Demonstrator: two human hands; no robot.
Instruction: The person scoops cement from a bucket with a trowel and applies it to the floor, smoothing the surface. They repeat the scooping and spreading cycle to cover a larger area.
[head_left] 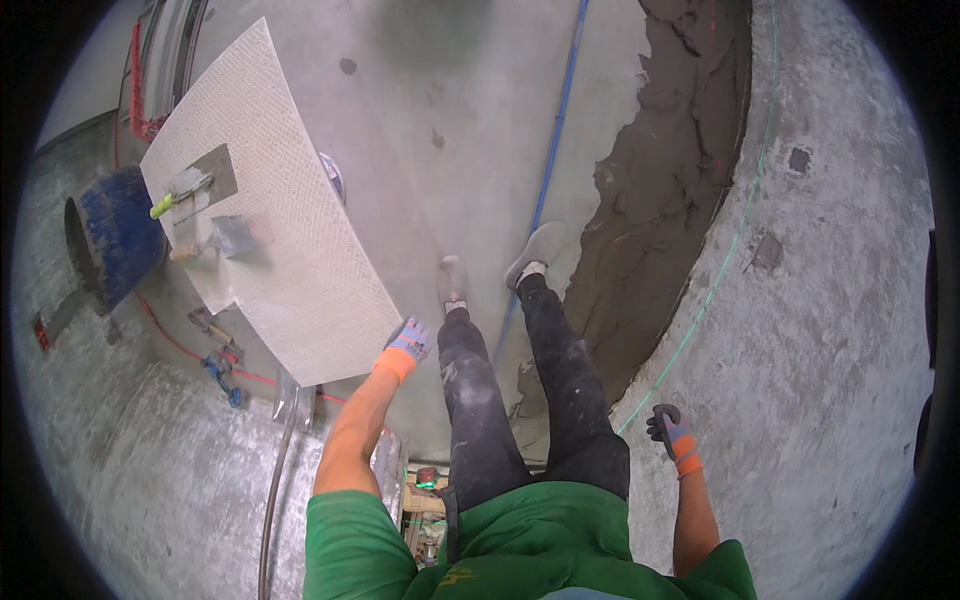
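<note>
- Left hand in a grey glove with orange cuff point(406, 346): at the near right edge of a large pale textured board point(310, 290); whether it grips, I cannot tell.
- Right hand in a dark-fingered grey glove with orange cuff point(675, 435): hangs over grey concrete, fingers loosely bent and apart, nothing visible in it.
- On the board, left of the legs: a green-handled metal trowel point(186, 191) and a tan-handled metal trowel point(229, 237).
- Beyond the board's left edge: a blue cylindrical bucket point(122, 228), tipped over.
- Right of the feet: a dark, wet-looking mortar strip point(660, 200).

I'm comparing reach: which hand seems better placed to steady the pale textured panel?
Likely the left hand: it's beside a corner of the panel, while the right hand is beyond the legs.
</note>
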